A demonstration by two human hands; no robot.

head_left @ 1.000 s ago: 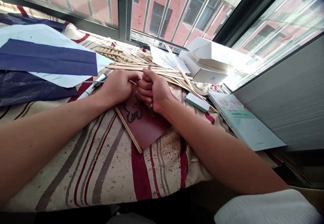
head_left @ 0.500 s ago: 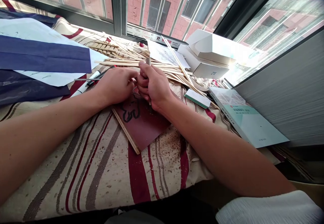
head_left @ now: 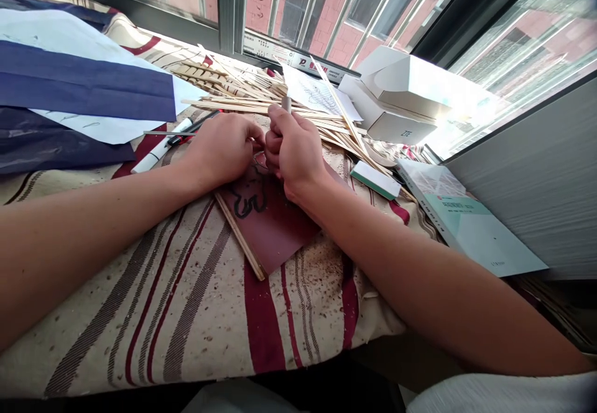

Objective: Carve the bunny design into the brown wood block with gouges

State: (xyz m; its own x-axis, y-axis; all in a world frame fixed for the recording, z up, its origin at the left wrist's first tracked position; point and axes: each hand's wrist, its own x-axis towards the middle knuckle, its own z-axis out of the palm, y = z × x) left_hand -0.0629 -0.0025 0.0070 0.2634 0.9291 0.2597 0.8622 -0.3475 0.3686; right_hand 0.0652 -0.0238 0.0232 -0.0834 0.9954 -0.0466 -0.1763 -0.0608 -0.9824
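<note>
A dark red wooden board (head_left: 275, 226) with a black drawn outline lies on the striped cloth (head_left: 186, 313). My right hand (head_left: 293, 152) is closed in a fist round a thin carving tool (head_left: 286, 103), whose top end sticks up above the fingers; its tip is hidden against the board. My left hand (head_left: 224, 148) rests curled on the board's far left corner, fingertips touching my right hand; whether it holds anything is hidden.
A heap of thin wooden strips (head_left: 247, 92) lies behind the hands, with a drawn paper sheet (head_left: 317, 92). A white box (head_left: 396, 99), a book (head_left: 466, 220), a small green-edged block (head_left: 375, 180), a white pen (head_left: 161, 148) and dark blue paper (head_left: 88, 89) surround them. Wood shavings dot the cloth.
Both hands have stayed together on the board with small shifts of the tool. The camera view has moved slightly, so everything sits a little differently in the frame.
</note>
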